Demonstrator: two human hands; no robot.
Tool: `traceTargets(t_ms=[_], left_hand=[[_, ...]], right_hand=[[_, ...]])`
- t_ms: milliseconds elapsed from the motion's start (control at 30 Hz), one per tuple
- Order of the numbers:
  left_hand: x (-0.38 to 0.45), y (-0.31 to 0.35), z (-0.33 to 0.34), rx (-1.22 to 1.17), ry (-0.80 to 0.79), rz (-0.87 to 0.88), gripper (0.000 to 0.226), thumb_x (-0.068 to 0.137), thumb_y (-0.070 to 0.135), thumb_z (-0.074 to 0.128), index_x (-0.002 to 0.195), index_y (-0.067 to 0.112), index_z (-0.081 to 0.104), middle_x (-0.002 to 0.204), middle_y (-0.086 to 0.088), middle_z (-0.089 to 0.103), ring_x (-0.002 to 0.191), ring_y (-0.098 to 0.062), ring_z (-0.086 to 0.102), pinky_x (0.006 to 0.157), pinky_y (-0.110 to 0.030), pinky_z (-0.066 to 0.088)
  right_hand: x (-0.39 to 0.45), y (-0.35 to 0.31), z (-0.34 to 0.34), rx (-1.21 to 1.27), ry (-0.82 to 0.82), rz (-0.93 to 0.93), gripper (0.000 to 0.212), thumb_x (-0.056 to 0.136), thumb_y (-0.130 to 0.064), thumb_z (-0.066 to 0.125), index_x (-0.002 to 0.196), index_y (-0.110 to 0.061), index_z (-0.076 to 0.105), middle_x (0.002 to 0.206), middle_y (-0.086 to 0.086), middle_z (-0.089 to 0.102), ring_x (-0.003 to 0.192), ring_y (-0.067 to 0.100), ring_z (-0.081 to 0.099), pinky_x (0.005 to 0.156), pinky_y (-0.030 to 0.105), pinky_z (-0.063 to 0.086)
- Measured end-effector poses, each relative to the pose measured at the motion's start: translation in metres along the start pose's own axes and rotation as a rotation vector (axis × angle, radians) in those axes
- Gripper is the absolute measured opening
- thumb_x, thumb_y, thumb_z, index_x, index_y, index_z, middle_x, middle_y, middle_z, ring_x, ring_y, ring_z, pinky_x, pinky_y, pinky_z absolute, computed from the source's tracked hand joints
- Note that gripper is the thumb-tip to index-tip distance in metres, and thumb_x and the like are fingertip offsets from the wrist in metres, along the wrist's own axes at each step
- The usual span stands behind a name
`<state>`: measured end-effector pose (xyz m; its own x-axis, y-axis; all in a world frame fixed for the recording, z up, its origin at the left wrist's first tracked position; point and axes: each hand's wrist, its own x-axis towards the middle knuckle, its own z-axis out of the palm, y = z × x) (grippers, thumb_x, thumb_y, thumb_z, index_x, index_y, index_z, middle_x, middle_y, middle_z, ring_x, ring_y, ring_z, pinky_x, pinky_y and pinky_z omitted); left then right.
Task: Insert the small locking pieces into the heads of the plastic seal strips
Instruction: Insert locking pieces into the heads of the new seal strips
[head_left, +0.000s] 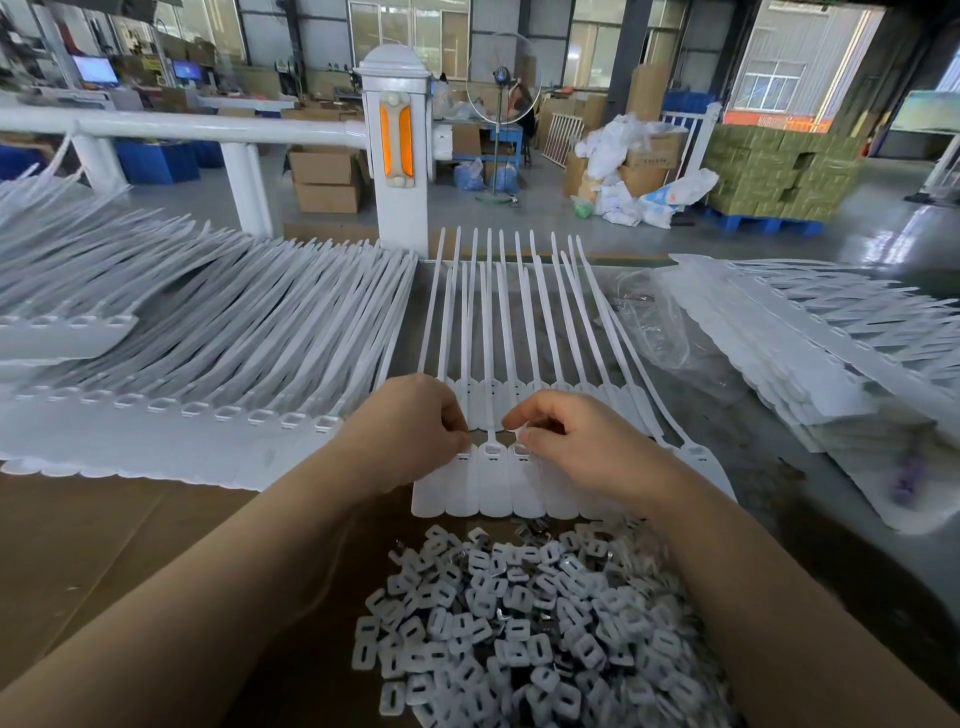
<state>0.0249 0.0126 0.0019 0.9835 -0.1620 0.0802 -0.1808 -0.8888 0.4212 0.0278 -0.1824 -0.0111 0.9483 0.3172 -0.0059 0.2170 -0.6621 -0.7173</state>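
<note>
Hands | left grip (415, 426), right grip (566, 441) pinching locking pieces (519, 623) | over strip heads (491, 457)

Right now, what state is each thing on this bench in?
Left hand: fingers curled, pinching at a strip head.
Right hand: pinching a small white locking piece.
Seal strip row: flat, tails pointing away.
Locking piece pile: loose heap.
Left strip stacks: overlapped, heads empty.

Bright, even daylight from the far windows (774, 83) (slightly blown out); soft shadows, wide-angle bending at edges, blur at the tabletop's (104, 530) right edge.
</note>
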Motion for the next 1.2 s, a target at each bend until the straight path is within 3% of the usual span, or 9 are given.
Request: traceTargets(t_ms=[200,333,400,567,733,833,933,1033,1200], left_hand=[[-0.004,-0.001,-0.011,0.067,-0.064,0.107,0.014,0.091,0.021,0.065,0.097,0.028,0.076,0.086,0.017,0.063,0.079,-0.001,0.059,0.077,-0.018,0.05],[-0.007,-0.005,-0.019,0.178,-0.136,0.208,0.023,0.094,0.019,0.061,0.11,0.031,0.074,0.076,0.027,0.047,0.073,0.006,0.048,0.067,-0.009,0.034],[-0.009,-0.006,-0.022,0.244,-0.155,0.255,0.027,0.095,0.019,0.059,0.117,0.031,0.071,0.077,0.027,0.042,0.075,0.003,0.047,0.071,-0.012,0.034],[-0.014,0.005,-0.023,0.347,-0.147,0.328,0.035,0.093,0.012,0.054,0.121,0.026,0.069,0.103,0.012,0.059,0.102,-0.009,0.054,0.092,-0.029,0.049],[-0.016,0.011,-0.023,0.374,-0.15,0.33,0.037,0.089,0.01,0.053,0.118,0.023,0.07,0.106,0.009,0.06,0.104,-0.011,0.054,0.095,-0.033,0.049],[-0.015,0.007,-0.022,0.335,-0.15,0.306,0.038,0.09,0.01,0.052,0.119,0.025,0.07,0.104,0.011,0.06,0.102,-0.01,0.055,0.092,-0.028,0.049],[-0.013,0.003,-0.02,0.225,-0.131,0.227,0.036,0.09,0.009,0.051,0.113,0.028,0.073,0.085,0.017,0.053,0.082,-0.003,0.054,0.073,-0.017,0.042],[-0.011,0.0,-0.022,0.136,-0.122,0.185,0.035,0.09,0.009,0.051,0.106,0.03,0.075,0.087,0.017,0.059,0.072,0.002,0.054,0.065,-0.011,0.038],[-0.017,0.012,-0.02,-0.057,-0.089,0.394,0.021,0.09,0.017,0.065,0.094,0.036,0.073,0.085,0.026,0.063,0.081,0.012,0.059,0.072,-0.006,0.047]], right_hand=[[0.0,-0.001,-0.001,0.004,-0.002,0.005,0.021,0.101,-0.021,0.053,0.117,-0.029,0.064,0.11,-0.01,0.066,0.102,0.002,0.061,0.09,0.026,0.05],[-0.001,-0.001,0.0,-0.01,0.001,0.004,0.022,0.1,-0.02,0.053,0.117,-0.028,0.064,0.112,-0.009,0.066,0.103,0.003,0.062,0.091,0.027,0.05],[-0.001,-0.002,0.0,-0.014,-0.001,0.002,0.022,0.1,-0.02,0.053,0.118,-0.027,0.064,0.113,-0.009,0.066,0.104,0.003,0.061,0.091,0.026,0.049],[-0.002,-0.003,0.002,-0.025,-0.005,-0.004,0.022,0.101,-0.021,0.053,0.118,-0.029,0.064,0.114,-0.01,0.066,0.105,0.001,0.06,0.082,0.019,0.045],[-0.002,-0.003,0.002,-0.025,-0.003,-0.007,0.022,0.101,-0.02,0.053,0.118,-0.028,0.064,0.114,-0.009,0.066,0.104,0.001,0.06,0.082,0.017,0.045],[-0.002,-0.003,0.002,-0.025,-0.005,-0.011,0.022,0.1,-0.02,0.053,0.117,-0.029,0.064,0.113,-0.009,0.066,0.104,0.002,0.06,0.082,0.019,0.045],[-0.001,-0.003,0.001,-0.022,-0.009,-0.01,0.02,0.1,-0.021,0.053,0.115,-0.029,0.065,0.113,-0.01,0.066,0.104,0.002,0.06,0.085,0.021,0.046],[-0.001,-0.003,0.0,-0.017,-0.009,-0.007,0.019,0.1,-0.021,0.054,0.113,-0.03,0.065,0.111,-0.011,0.065,0.103,0.001,0.06,0.087,0.023,0.047],[0.0,-0.002,0.0,-0.009,-0.004,-0.018,0.016,0.099,-0.021,0.055,0.11,-0.03,0.064,0.107,-0.012,0.067,0.1,0.002,0.062,0.088,0.025,0.049]])
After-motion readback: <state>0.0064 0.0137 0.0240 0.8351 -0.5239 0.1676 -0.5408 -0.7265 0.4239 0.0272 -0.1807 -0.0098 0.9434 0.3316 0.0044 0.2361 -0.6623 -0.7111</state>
